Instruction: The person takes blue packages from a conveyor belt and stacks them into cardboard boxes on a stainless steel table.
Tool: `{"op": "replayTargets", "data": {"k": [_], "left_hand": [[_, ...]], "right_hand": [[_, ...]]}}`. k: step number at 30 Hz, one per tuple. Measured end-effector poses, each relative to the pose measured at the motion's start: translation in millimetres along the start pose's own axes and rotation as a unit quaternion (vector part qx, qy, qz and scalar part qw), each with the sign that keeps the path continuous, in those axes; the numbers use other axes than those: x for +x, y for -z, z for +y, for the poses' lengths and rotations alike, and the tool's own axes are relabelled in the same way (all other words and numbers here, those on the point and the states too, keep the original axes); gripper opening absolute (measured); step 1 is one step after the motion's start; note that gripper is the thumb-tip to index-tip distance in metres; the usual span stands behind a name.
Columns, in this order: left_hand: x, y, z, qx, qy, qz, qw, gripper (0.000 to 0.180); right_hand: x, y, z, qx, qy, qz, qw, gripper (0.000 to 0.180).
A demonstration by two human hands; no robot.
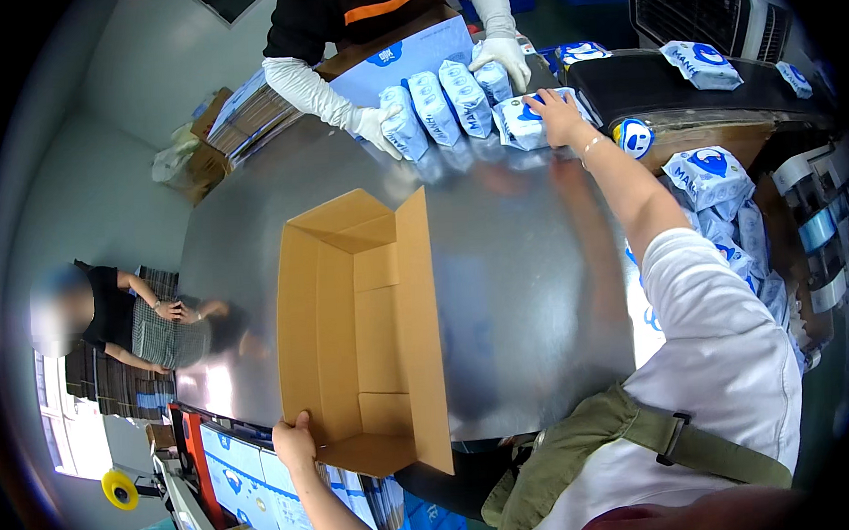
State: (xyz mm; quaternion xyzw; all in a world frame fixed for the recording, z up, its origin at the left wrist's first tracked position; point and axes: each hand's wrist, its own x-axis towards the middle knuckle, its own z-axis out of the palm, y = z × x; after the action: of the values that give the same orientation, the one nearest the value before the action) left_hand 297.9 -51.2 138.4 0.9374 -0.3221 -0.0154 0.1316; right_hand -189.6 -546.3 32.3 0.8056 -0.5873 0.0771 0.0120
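An open cardboard box [380, 333] lies on the metal table in front of me, its brown inside showing. My left hand [295, 441] is closed on the box's near left corner, thumb on the edge. My right arm stretches forward, and my right hand [558, 117] grips the right end of a white-and-blue soft pack of wipes [521, 128] lying flat. Left of that pack, several similar packs [437, 108] stand in a row. Across the table, a co-worker's white-gloved hands [381, 132] hold the two ends of this row.
A black conveyor belt [616, 86] carries packs at the far right. More packs [715, 181] are heaped below it. A white-and-blue carton [406, 62] stands before the co-worker, with flattened cartons [257, 116] beside it. Another person [114, 307] is at the table's left end.
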Motion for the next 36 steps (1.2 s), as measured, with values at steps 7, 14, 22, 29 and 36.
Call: {"op": "replayTargets", "data": {"k": [7, 14, 22, 29, 36], "left_hand": [[0, 0, -11, -0.002, 0.030, -0.001, 1.000, 0.034], [2, -2, 33, 0.037, 0.012, 0.002, 0.999, 0.044], [0, 2, 42, 0.021, 0.058, 0.020, 0.998, 0.048], [-7, 7, 18, -0.015, 0.066, 0.040, 0.997, 0.041], [14, 4, 3, 0.064, -0.040, 0.047, 0.996, 0.039]], "right_hand": [[-153, 9, -72, 0.119, 0.182, 0.121, 0.968, 0.060], [-216, 66, -89, 0.608, 0.146, 0.071, 0.777, 0.076], [-138, 93, -225, 0.872, 0.275, -0.302, 0.269, 0.042], [-279, 79, -380, 0.100, 0.489, -0.286, 0.818, 0.035], [-299, 32, -270, 0.363, 0.469, 0.034, 0.804, 0.052]]}}
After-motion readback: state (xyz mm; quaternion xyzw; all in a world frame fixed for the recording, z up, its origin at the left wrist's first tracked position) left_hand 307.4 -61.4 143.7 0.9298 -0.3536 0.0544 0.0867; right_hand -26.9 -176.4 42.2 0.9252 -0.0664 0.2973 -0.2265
